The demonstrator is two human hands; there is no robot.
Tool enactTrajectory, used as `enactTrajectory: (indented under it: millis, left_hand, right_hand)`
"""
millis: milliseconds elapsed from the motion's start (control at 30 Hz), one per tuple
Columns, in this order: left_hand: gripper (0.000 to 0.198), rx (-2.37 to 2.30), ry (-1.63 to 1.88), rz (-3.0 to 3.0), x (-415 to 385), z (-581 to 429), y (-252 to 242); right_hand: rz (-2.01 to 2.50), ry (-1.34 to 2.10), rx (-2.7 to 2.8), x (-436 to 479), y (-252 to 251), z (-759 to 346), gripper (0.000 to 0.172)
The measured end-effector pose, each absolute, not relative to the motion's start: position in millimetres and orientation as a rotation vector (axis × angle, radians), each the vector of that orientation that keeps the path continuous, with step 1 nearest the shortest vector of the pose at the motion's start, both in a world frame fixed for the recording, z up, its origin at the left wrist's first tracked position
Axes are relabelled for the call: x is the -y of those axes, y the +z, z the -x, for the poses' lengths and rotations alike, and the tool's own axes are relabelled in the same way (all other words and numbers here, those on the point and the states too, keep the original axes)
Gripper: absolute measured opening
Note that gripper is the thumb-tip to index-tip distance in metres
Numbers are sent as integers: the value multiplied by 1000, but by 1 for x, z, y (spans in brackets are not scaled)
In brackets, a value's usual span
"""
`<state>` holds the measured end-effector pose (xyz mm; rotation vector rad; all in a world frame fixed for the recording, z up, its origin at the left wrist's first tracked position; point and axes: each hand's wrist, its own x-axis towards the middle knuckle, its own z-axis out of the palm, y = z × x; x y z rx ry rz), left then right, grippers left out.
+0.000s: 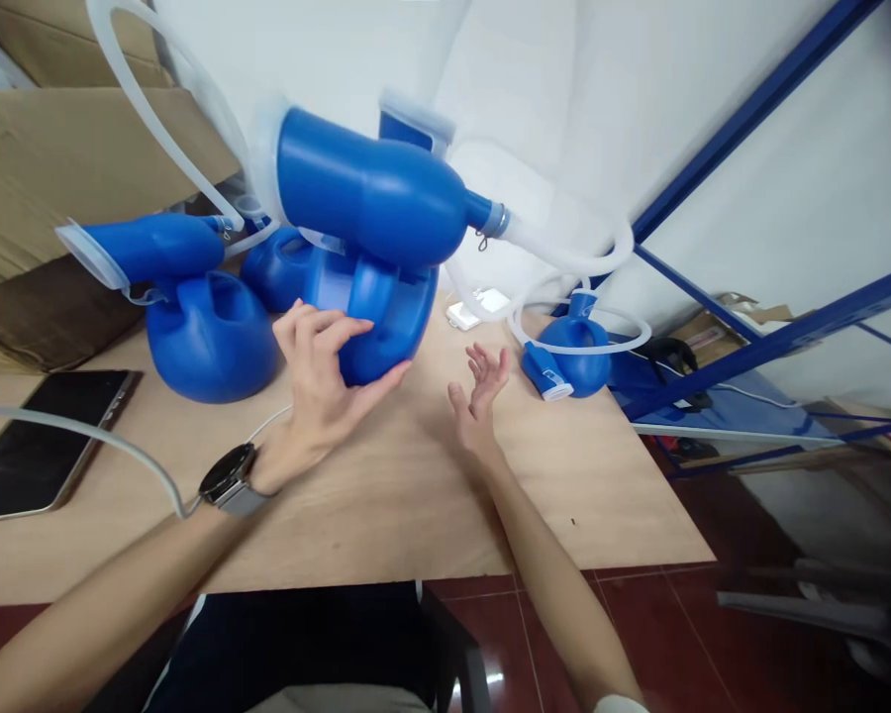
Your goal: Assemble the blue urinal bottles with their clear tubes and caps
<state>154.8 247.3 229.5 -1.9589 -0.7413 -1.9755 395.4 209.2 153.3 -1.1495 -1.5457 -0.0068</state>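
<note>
My left hand (319, 381), with a watch on the wrist, grips the rounded lower end of a blue plastic jug (386, 307) that stands on the wooden table (386, 495). On top of that jug rests a blue funnel-shaped body (363, 198) with a clear rim and a clear hose (564, 253) at its narrow end. My right hand (479, 391) hovers open just right of the jug, fingers spread, touching nothing.
More blue jugs (208, 337) and another funnel body (148, 248) lie at the left. A smaller blue piece with coiled tubing (571, 356) sits at the right. A phone (37, 436) lies at the left edge. Cardboard boxes (59, 158) stand behind; a blue metal frame (772, 337) is to the right.
</note>
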Motion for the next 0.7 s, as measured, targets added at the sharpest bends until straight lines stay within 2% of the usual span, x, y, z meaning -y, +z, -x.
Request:
enactTrajectory:
  millis: [133, 267, 367, 433, 533, 700]
  left_hand:
    - [62, 809, -1970, 2215, -221, -161, 227]
    - [57, 858, -1942, 2387, -208, -169, 209]
    - [56, 925, -1901, 2498, -201, -175, 194]
    - [55, 989, -1889, 2561, -195, -180, 185]
    - [49, 1078, -1889, 2603, -189, -186, 174]
    - [25, 1148, -1909, 2647, -189, -192, 168]
  right_hand:
    - [988, -175, 1482, -203, 163, -400, 70]
    - [1111, -288, 1371, -193, 170, -403, 48]
    - [1179, -240, 1429, -188, 175, -401, 41]
    - [1224, -121, 1460, -187, 177, -398, 42]
    - [1296, 91, 1449, -190, 178, -392, 56]
    - [1298, 380, 1490, -193, 173, -387, 78]
